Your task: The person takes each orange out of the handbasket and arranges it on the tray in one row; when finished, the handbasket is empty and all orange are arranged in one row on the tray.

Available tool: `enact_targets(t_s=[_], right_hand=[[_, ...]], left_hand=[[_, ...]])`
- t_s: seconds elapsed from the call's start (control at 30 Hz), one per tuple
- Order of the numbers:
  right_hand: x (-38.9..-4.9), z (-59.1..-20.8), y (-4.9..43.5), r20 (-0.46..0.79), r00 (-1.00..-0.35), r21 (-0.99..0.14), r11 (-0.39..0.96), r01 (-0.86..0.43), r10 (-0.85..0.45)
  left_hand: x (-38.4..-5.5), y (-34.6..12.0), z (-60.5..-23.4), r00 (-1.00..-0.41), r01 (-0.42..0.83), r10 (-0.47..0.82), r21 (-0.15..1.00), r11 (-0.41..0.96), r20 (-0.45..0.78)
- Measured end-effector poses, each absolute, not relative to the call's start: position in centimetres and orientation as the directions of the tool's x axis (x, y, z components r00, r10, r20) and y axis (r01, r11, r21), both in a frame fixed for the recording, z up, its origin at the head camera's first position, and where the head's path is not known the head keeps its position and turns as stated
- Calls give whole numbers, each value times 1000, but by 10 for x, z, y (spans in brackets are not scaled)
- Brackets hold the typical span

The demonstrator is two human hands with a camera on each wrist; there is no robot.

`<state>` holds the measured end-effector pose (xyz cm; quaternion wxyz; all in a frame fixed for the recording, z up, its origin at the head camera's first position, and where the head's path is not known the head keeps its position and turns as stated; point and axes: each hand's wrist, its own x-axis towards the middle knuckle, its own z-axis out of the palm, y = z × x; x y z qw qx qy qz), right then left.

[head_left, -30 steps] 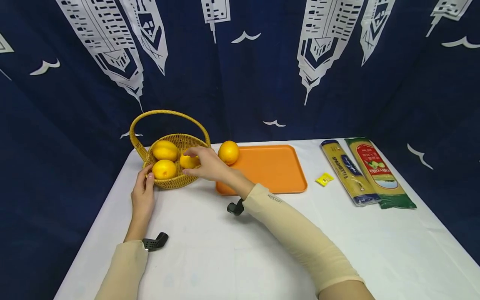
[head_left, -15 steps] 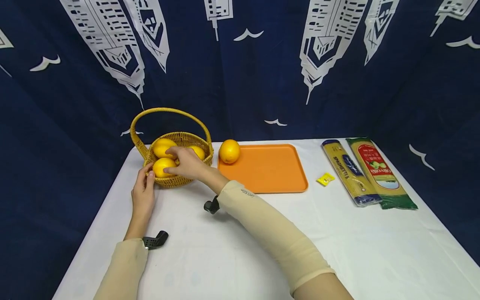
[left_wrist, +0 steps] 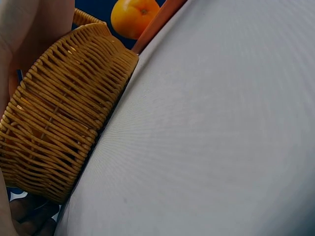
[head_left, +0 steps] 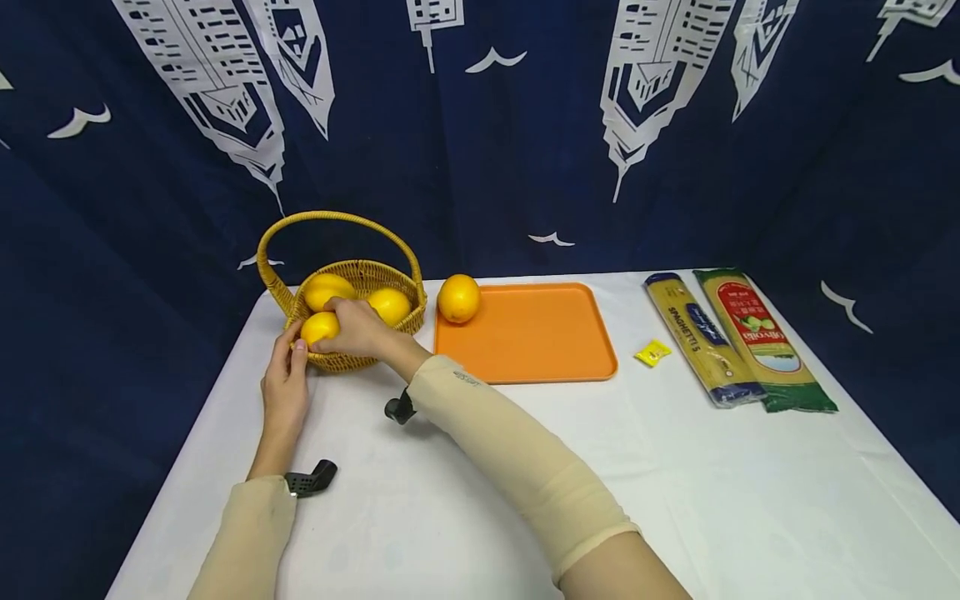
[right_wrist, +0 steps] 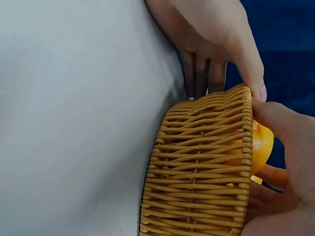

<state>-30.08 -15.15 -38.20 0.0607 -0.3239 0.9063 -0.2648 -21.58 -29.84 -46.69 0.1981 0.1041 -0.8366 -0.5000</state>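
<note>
Taking the clock from the person's seat, with twelve pointing away, the right hand (head_left: 356, 327) reaches into the basket (head_left: 352, 362) from about four o'clock. Its thumb and fingers are curled about the front fruit (head_left: 318, 328), a yellow-orange one, which lies at nine o'clock from the palm, inside the basket at about eight o'clock. The front fruit looks nearly round, so no clear long axis shows. The wrist view from this side shows the thumb at the rim and fingertips beyond the front fruit; whether it is lifted off the basket floor cannot be told.

The left hand (head_left: 285, 387) holds the basket wall at about seven o'clock, thumb at the rim, just beside the front fruit. Both thumbs come very near each other there, but the right hand alone has the fruit.

A second fruit (head_left: 327, 289) rests in the basket at ten o'clock, and a third fruit (head_left: 392, 305) at two. Beyond the basket at three o'clock lies the tray (head_left: 528, 333), with an orange (head_left: 459, 299) at its ten o'clock corner.
</note>
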Motion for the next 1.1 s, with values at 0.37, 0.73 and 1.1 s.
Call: enact_targets(t_s=[0.37, 0.73, 1.1], right_hand=[[-302, -376, -151, -6, -815, -532, 692, -488, -580], [-301, -383, -146, 62, -837, -616, 639, -461, -544], [-296, -377, -117, 130, -829, -665, 572, -480, -544]], left_hand=[[-218, -298, -462, -896, 38, -376, 886, 463, 235], [-216, -297, -467, -896, 28, -384, 890, 455, 224], [-215, -298, -466, -898, 37, -371, 880, 474, 237]])
